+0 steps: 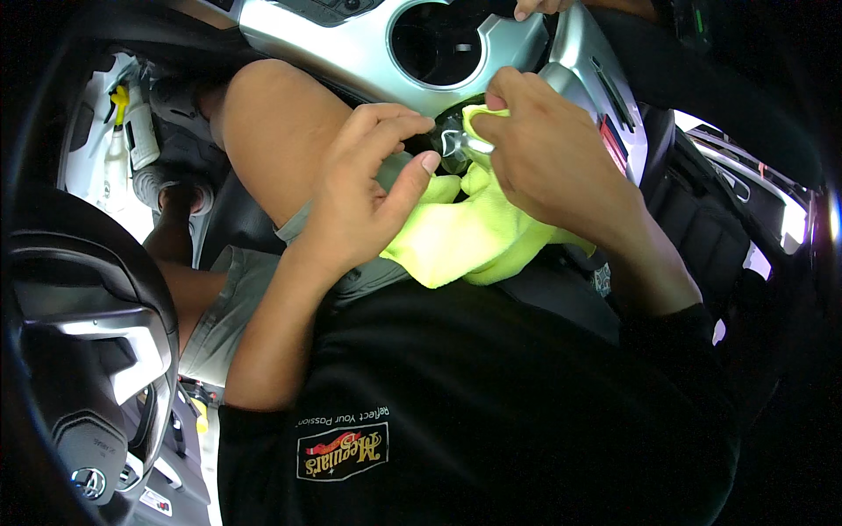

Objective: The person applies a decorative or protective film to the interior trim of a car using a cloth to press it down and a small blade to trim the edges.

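My right hand (549, 148) is closed on a yellow-green microfiber cloth (473, 230), with a fold of it pinched by the fingers. Beneath that hand, a glossy black part with silver trim (454, 141), possibly a gear lever, shows beside the centre console; the cloth and hand partly cover it. My left hand (368, 187) hovers left of this part, fingers apart and curved, holding nothing. Its fingertips are close to the part, but contact cannot be told. The rest of the cloth drapes down over my lap.
The silver console (329, 43) has a round dark cup holder (435, 46). Another person's hand (543, 6) rests at its far edge. A steering wheel (92, 263) stands at left. Beyond my legs are a white spray bottle with a yellow trigger (117, 158) and another white bottle (141, 125).
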The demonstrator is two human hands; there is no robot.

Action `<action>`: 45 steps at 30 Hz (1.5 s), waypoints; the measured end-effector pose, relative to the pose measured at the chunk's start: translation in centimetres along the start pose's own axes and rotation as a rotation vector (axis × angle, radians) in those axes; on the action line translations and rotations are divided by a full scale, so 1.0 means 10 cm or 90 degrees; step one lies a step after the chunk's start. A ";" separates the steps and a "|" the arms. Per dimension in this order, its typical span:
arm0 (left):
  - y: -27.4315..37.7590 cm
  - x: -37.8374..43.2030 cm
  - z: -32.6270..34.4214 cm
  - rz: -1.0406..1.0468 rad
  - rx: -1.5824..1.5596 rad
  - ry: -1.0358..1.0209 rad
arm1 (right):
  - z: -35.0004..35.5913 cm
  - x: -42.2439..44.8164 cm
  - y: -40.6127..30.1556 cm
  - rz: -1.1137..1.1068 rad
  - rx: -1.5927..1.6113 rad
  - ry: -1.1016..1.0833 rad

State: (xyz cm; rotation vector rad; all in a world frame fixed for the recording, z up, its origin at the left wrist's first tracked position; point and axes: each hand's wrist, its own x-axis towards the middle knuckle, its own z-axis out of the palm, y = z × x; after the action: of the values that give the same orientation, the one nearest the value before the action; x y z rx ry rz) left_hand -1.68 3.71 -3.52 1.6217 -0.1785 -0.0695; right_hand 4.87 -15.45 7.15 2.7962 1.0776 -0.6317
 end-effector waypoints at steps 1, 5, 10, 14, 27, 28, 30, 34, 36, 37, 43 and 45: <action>-0.05 -0.01 0.00 -0.012 -0.056 0.021 | 0.03 0.03 -0.05 0.005 0.056 0.006; 0.29 -0.11 -0.36 -0.083 -0.231 0.064 | -0.04 0.14 -0.66 -0.067 0.504 0.158; 1.03 -0.83 -0.83 -0.101 0.099 0.105 | 0.12 0.16 -1.08 -0.339 0.939 0.174; 1.45 -1.08 -0.93 -0.019 0.209 0.204 | -0.05 0.13 -1.36 -0.333 1.000 0.299; 0.84 -0.09 -0.05 0.018 0.322 0.023 | 0.43 -0.34 0.78 0.178 0.510 0.599; 0.68 0.10 0.11 0.099 0.342 -0.032 | 0.48 -0.33 0.78 0.201 0.492 0.574; 0.48 0.35 0.34 0.180 0.332 -0.100 | 0.57 -0.26 0.76 0.220 0.482 0.559; 0.44 0.52 0.45 0.169 0.372 -0.180 | 0.60 -0.21 0.82 0.212 0.449 0.543; 0.36 0.48 0.43 0.175 0.345 -0.191 | 0.62 -0.21 0.82 0.203 0.452 0.549; 0.34 0.45 0.41 0.179 0.333 -0.195 | 0.61 -0.22 0.82 0.205 0.457 0.547; 0.34 0.33 0.34 0.166 0.346 -0.179 | 0.57 -0.20 0.82 0.219 0.472 0.521; 0.32 0.29 0.33 0.149 0.344 -0.167 | 0.58 -0.20 0.83 0.218 0.473 0.520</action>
State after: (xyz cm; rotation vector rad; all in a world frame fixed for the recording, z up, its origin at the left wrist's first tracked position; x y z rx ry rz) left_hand 0.39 -0.15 -0.35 2.1138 -0.6302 -0.0567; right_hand 6.96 -24.15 2.11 3.9142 0.3836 0.2667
